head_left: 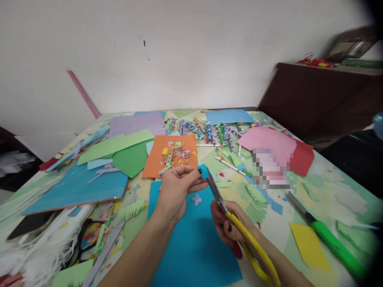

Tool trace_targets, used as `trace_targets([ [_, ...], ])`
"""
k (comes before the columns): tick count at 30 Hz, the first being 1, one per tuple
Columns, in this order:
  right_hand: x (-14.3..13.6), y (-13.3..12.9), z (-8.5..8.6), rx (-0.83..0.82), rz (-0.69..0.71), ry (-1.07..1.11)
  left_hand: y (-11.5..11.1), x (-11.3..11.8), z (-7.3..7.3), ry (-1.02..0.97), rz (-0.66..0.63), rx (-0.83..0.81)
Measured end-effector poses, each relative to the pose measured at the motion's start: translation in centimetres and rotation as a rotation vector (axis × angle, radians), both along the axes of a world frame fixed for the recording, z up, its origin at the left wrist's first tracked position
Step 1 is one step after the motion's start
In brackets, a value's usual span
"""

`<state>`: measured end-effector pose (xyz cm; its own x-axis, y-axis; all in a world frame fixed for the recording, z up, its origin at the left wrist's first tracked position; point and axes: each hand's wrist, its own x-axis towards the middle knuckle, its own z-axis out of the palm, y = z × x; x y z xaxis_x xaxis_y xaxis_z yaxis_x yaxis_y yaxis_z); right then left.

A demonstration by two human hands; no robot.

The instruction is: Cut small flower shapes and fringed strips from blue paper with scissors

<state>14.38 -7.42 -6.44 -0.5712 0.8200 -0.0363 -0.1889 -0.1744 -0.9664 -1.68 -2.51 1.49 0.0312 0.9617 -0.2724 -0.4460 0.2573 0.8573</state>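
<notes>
My left hand (pixel 179 187) pinches a small piece of blue paper (pixel 204 170) between thumb and fingertips. Yellow-handled scissors (pixel 251 243) are gripped in my right hand (pixel 230 223), their blades pointing up and left against the edge of that piece. Beneath both hands lies a large blue sheet (pixel 185 247). A small lilac paper flower (pixel 196 199) rests on it, just below my left fingertips. Farther back, an orange sheet (pixel 152 159) carries a heap of tiny coloured paper cuttings (pixel 182 155) and a punched green strip (pixel 169 157).
A utility knife (pixel 332 239) with its blade out lies at right, beside yellow paper (pixel 311 245). Pink paper (pixel 266 141), a green sheet (pixel 131 157) and curled paper pieces (pixel 209 131) spread across the back. White string (pixel 50 251) and black-framed glasses (pixel 82 239) sit front left.
</notes>
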Motion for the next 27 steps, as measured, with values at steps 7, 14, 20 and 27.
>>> trace_targets([
  [7,0.1,0.0,0.5,-0.011,0.0,-0.005,-0.2,-0.1,0.1,0.036,-0.007,0.029],
  [14,-0.3,-0.2,0.7,-0.012,-0.044,0.008,-0.2,0.0,-0.1,0.054,0.014,0.031],
  [20,-0.5,-0.6,1.6,-0.015,-0.081,0.013,-0.1,0.1,-0.6,0.056,0.026,0.038],
  [27,-0.7,-0.8,2.1,-0.047,-0.085,0.055,-0.1,0.0,-0.6,0.06,0.028,0.039],
])
